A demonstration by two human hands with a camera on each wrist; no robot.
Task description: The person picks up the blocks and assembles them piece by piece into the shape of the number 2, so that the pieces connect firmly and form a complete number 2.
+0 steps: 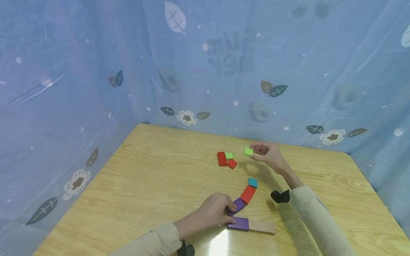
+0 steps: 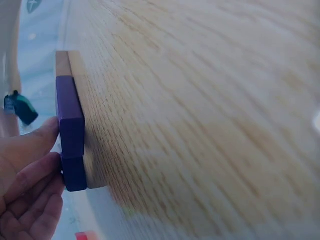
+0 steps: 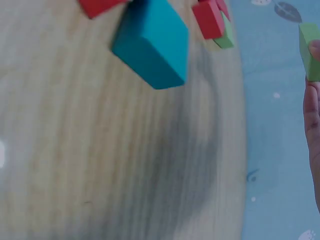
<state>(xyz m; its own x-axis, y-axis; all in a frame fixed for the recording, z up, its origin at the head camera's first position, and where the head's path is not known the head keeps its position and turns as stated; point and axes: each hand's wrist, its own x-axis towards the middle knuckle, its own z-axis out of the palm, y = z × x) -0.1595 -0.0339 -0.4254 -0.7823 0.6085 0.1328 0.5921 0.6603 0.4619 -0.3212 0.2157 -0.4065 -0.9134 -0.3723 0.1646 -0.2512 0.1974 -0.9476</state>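
Note:
Above the table's far part, my right hand [image 1: 268, 155] pinches a light green block [image 1: 248, 151] between thumb and fingers; the right wrist view shows that green block [image 3: 311, 52] at its right edge. My left hand [image 1: 215, 212] is low over two purple blocks. Its fingers touch the upper purple block [image 1: 237, 206], and its thumb rests at the left end of the lower purple block [image 1: 238, 224]. A plain wooden block [image 1: 262, 227] adjoins the lower one. From the upper one, a red block [image 1: 248, 194] and a teal block [image 1: 252, 183] continue in a curved row.
Farther back, a red block [image 1: 221, 159], a small green block [image 1: 229, 156] and a small red block [image 1: 232, 164] lie together. The wooden table [image 1: 166, 170] meets a blue patterned curtain [image 1: 198, 71] behind and at both sides. Black devices are on both wrists.

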